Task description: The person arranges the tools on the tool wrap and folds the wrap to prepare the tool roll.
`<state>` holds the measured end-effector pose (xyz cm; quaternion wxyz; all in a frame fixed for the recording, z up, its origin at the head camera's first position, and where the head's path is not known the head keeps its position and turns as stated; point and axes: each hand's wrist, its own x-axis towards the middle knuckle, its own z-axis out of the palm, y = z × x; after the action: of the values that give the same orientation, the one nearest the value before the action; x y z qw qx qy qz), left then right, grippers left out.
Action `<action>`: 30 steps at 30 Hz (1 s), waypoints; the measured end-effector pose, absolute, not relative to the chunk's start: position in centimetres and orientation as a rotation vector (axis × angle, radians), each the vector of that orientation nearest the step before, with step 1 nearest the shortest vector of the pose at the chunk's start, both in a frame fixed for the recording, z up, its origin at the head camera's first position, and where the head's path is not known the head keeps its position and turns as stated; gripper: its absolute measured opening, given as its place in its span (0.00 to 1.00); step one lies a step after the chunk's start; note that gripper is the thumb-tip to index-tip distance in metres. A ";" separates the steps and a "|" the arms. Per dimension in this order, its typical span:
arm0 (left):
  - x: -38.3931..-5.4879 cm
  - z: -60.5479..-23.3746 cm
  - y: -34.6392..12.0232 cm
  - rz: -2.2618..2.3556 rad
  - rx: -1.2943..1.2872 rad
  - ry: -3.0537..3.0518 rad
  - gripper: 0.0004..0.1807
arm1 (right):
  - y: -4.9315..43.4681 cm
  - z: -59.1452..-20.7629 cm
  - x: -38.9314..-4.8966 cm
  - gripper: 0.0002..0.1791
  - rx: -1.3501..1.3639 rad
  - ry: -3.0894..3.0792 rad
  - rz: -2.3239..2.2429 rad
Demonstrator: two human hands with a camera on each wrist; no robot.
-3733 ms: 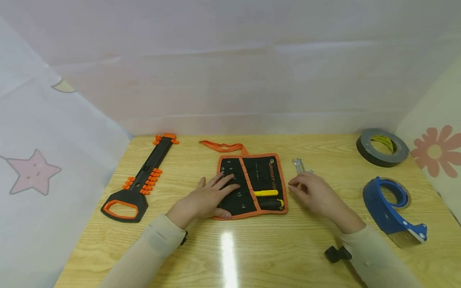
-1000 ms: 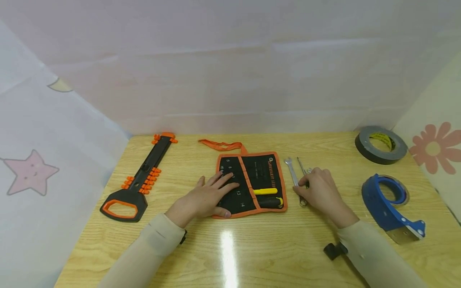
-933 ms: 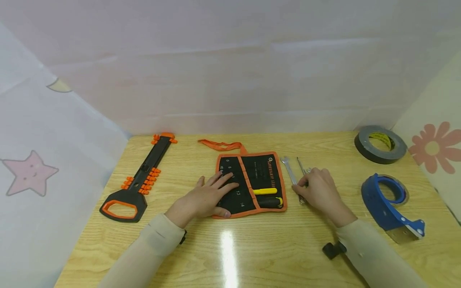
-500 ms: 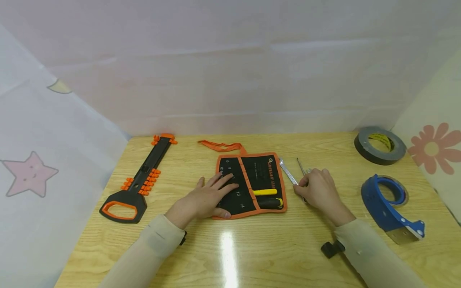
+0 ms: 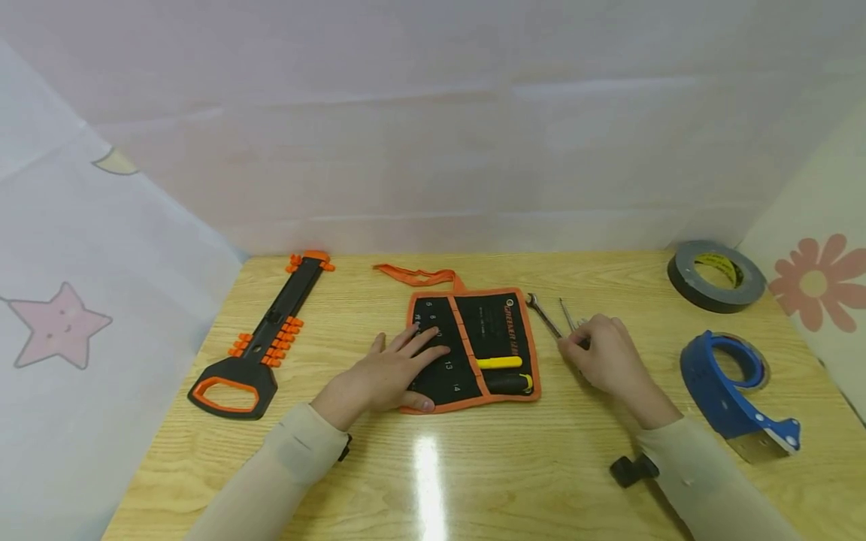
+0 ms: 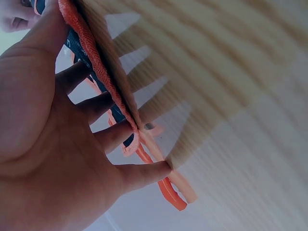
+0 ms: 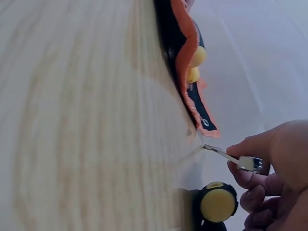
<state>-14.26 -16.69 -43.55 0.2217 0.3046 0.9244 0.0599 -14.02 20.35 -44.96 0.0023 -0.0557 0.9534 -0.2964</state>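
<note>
My left hand (image 5: 389, 373) lies with fingers spread on the black, orange-edged tool pouch (image 5: 497, 315), over its numbered pockets. In the left wrist view the fingertips rest at the pouch's orange edge (image 6: 98, 65). A yellow-handled tool (image 5: 499, 362) and a black-and-yellow handle (image 5: 510, 384) sit in the pouch. Right of it, my right hand (image 5: 602, 357) pinches a silver wrench (image 5: 544, 315) between thumb and fingers; its open end points at the pouch's upper right corner. Under that hand lies a screwdriver with its thin shaft (image 5: 566, 312) showing; its yellow-black handle (image 7: 217, 204) appears in the right wrist view.
A black holder with orange clips (image 5: 271, 330) lies at the left. At the right are a grey tape roll (image 5: 717, 276) and a blue tape dispenser (image 5: 720, 391). An orange strap (image 5: 419, 276) trails behind the pouch. White sheets (image 5: 433, 150) stand around the table.
The pinched wrench has swung, its open end shifting left to the pouch's corner, and it has turned in the fingers. The left hand has stayed on the pouch.
</note>
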 end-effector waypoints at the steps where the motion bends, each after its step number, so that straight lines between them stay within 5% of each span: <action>1: -14.2 -43.5 -16.7 0.166 0.843 2.554 0.52 | 20.4 -44.9 -14.0 0.12 -0.179 2.990 -0.940; 30: -14.3 -43.6 -16.7 0.171 0.836 2.555 0.52 | 20.0 -42.7 -13.6 0.14 -0.178 2.766 -1.055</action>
<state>-14.26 -16.66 -43.56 0.2222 0.3026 0.9248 0.0621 -13.65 20.00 -42.70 0.0876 -0.0597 0.9290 -0.3545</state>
